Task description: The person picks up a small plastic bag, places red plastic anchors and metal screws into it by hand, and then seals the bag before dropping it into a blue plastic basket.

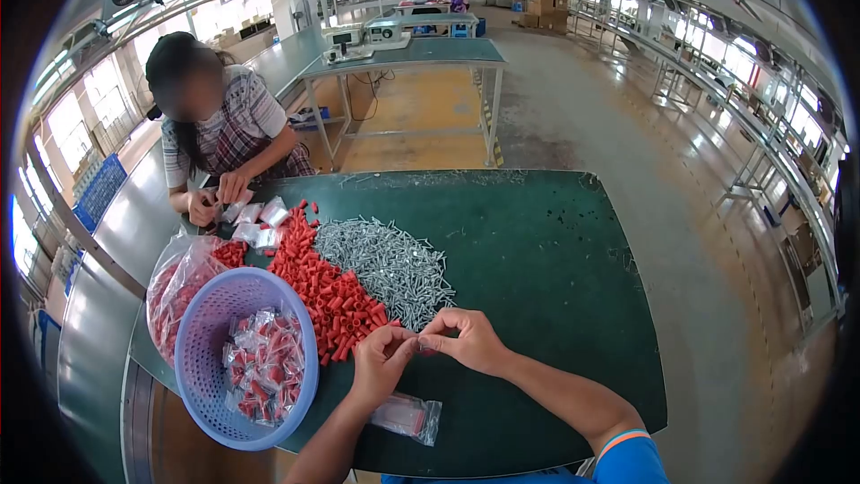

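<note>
My left hand (pixel 380 360) and my right hand (pixel 469 341) meet fingertip to fingertip over the green table (pixel 546 251). Both are closed in a pinch. A small bit of something shows between them, partly reddish, but the fingers hide most of it. Just beyond my hands lies a heap of grey metal screws (pixel 385 264). Left of it spreads a pile of red plastic sleeves (pixel 327 300). Beside my left forearm a clear plastic bag (pixel 408 419) with something pinkish in it lies flat near the table's front edge.
A purple perforated basket (pixel 199 385) holds small clear packets with red pieces. Behind it slumps a large clear bag (pixel 170 291) of red pieces. Across the left corner a co-worker (pixel 224 116) handles small items beside several clear packets (pixel 260 224). Another workbench (pixel 421 54) stands farther back.
</note>
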A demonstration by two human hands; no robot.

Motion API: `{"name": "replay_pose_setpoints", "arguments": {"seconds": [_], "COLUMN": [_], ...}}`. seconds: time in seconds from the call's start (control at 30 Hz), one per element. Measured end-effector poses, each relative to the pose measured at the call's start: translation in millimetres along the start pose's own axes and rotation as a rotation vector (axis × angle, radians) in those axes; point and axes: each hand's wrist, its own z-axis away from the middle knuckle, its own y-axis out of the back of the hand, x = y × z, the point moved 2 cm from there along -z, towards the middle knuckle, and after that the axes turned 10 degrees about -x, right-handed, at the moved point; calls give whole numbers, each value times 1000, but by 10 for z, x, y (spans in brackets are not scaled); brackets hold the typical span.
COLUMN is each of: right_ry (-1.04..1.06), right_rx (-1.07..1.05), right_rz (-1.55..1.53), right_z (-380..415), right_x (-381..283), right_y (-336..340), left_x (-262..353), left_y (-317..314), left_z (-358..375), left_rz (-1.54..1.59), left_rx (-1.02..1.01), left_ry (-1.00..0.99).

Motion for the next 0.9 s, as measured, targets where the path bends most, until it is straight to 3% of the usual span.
{"name": "replay_pose_setpoints", "arguments": {"seconds": [0.07,0.17,0.43,0.47,0.53,0.77,0.83,0.87,0.9], "right_ry": [48,-45,-94,-21,16,69,194,205,275], "right_rx": [-13,-34,25,57,59,36,49,43,99], "right_rz": [90,-68,203,328,224,222,441,436,452], "right_z": [3,-3,1,-12,-17,-79,-166,-229,-309], "right_x": [-2,23,-244,-154,-191,-439,-641,-737,-865], "right_y": [-4,-11,80,95,80,72,9,-31,-81], "left_x": [-49,-37,38,46,28,-65,-121,-153,-218], "left_y": [1,21,23,32,50,-26,-41,-38,-35], "left_z": [-2,4,-22,-12,-12,-45,-74,-75,-73], "left_rz": [97,-41,-27,-3,-17,166,470,461,560], "left_rx": [-5,-23,13,14,32,63,59,68,139], "left_ry": [3,-26,14,13,-60,-94,-136,-139,-50]}}
